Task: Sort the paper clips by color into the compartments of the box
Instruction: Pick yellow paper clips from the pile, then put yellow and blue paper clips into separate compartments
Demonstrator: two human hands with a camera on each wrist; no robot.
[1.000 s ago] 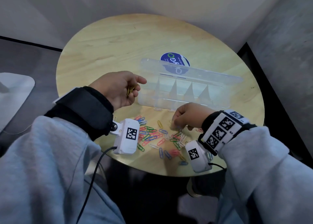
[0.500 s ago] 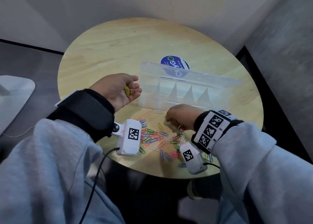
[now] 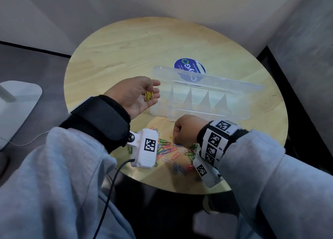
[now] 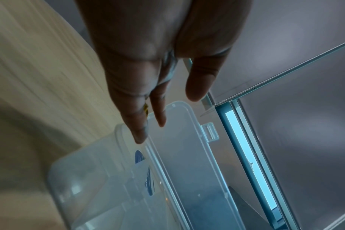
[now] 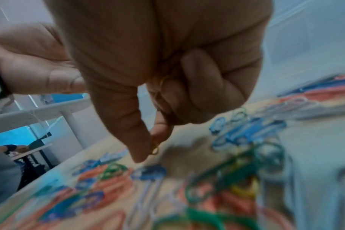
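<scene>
My left hand (image 3: pixel 156 89) lies palm up beside the left end of the clear compartment box (image 3: pixel 200 110). Its fingers (image 4: pixel 138 124) are nearly straight, and a small bunch of yellow paper clips (image 3: pixel 149 95) rests on them. The box stands with its lid (image 3: pixel 207 81) raised at the back, and I see nothing in its compartments. My right hand (image 3: pixel 173 138) hovers over the mixed pile of coloured paper clips (image 3: pixel 167 149) in front of the box. Its thumb and forefinger pinch one yellow clip (image 5: pixel 155 150), and the other fingers are curled in.
The round wooden table (image 3: pixel 126 45) has its near edge just behind the pile. A single white clip (image 3: pixel 172 120) lies by the box's front wall. A blue round sticker (image 3: pixel 189 65) shows behind the lid. A white stand base (image 3: pixel 18 103) is off to the left.
My left hand has uncurled and now lies flatter, palm up. My right hand has moved left across the pile and now pinches a yellow clip.
</scene>
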